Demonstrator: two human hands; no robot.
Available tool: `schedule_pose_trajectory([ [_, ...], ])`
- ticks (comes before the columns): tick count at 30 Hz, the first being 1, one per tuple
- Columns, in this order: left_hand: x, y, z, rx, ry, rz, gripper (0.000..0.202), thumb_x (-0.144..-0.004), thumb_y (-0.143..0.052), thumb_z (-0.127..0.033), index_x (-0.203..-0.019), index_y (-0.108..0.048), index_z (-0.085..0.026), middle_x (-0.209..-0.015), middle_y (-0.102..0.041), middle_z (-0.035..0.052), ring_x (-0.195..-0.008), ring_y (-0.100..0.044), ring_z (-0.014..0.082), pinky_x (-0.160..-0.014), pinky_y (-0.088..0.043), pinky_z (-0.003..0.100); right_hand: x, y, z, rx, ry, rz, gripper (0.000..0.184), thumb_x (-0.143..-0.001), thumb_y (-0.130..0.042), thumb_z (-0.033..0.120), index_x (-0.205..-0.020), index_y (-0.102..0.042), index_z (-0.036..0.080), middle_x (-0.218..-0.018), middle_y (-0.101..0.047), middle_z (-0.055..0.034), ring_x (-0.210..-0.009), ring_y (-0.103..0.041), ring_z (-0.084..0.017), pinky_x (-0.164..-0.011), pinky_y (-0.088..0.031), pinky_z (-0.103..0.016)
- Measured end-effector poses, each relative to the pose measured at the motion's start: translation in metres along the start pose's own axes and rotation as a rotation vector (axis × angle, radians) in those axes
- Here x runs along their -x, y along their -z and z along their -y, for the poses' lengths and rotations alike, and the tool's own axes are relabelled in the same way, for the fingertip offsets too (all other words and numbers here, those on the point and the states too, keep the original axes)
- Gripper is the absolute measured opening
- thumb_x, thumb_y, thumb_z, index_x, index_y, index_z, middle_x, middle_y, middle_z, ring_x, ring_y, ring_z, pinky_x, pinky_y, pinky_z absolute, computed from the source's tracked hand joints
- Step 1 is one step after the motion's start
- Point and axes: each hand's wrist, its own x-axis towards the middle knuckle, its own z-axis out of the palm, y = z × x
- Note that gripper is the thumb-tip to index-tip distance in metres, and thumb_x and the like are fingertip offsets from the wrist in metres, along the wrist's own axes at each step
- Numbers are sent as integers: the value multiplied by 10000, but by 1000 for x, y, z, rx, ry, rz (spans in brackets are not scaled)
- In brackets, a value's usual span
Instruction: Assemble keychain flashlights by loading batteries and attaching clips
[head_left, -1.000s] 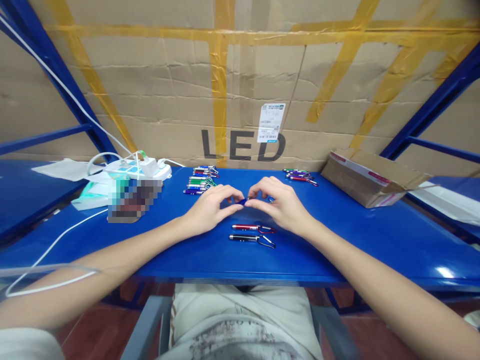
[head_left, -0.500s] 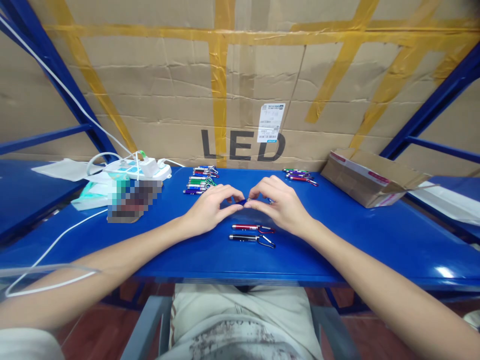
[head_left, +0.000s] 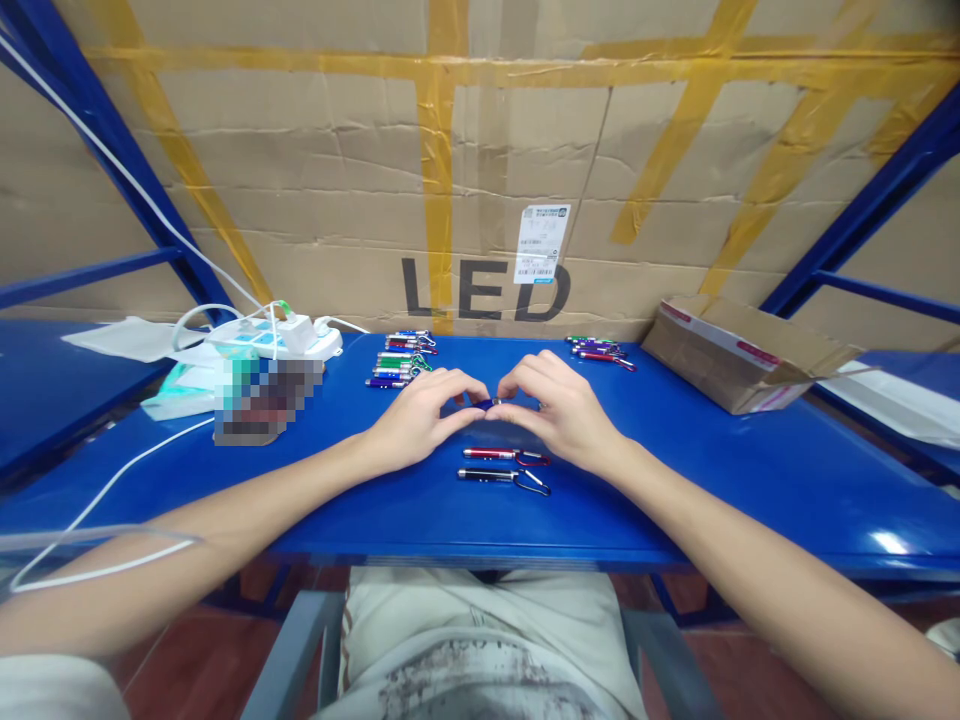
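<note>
My left hand (head_left: 436,412) and my right hand (head_left: 559,408) meet over the middle of the blue table, both pinching a small blue penlight (head_left: 491,403). Most of the penlight is hidden by my fingers. In front of my hands lie a red penlight (head_left: 491,454) and a black penlight (head_left: 487,475), side by side, each with a carabiner clip at its right end. Beyond my left hand is a row of several penlights (head_left: 394,368) in blue, green, red and purple. A smaller group of penlights (head_left: 596,354) lies past my right hand.
An open cardboard box (head_left: 712,360) stands at the back right. At the left are a white power strip (head_left: 322,345) with cables, a green-and-white packet (head_left: 180,397) and a blurred-out item (head_left: 262,405). A large carton (head_left: 337,200) marked LED walls off the back.
Both hands keep almost the same place and grip. The blue penlight between my fingertips has shifted very slightly; the other penlights lie as before.
</note>
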Motion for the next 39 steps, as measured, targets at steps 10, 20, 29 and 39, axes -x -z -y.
schedule_pose_trajectory([
  [10, 0, -1, 6, 65, 57, -30, 172, -1086, -667, -349, -1196, -732, -235, -1207, -805, 62, -1103, -743, 243, -1021, -551, 397, -4, 21, -22, 105, -225, -150, 180, -1124, -540, 364, -1076, -668, 247, -1034, -741, -103, -946, -649, -288, -855, -487, -418],
  [20, 1, -1, 11, 50, 83, -47, 210, -1103, -623, -349, -1244, -723, -229, -1268, -799, 71, -1172, -749, 249, -1083, -573, 412, 10, 31, -61, 141, -393, 428, 191, -1002, -729, 373, -870, -683, 244, -856, -774, -50, -742, -680, -235, -671, -421, -334],
  [29, 2, -1, 13, 46, 74, -54, 212, -1101, -634, -343, -1253, -726, -227, -1289, -792, 83, -1183, -744, 254, -1078, -573, 424, 14, 29, -62, 56, -301, 470, 75, -951, -725, 209, -898, -712, 260, -879, -792, -23, -760, -688, -221, -691, -428, -322],
  [39, 1, 0, 11, 47, 79, -28, 212, -1093, -645, -357, -1241, -731, -231, -1274, -796, 82, -1178, -740, 266, -1089, -556, 429, 3, 23, -36, -110, -278, 272, 130, -1056, -629, 319, -999, -713, 239, -940, -776, -38, -798, -664, -214, -772, -464, -338],
])
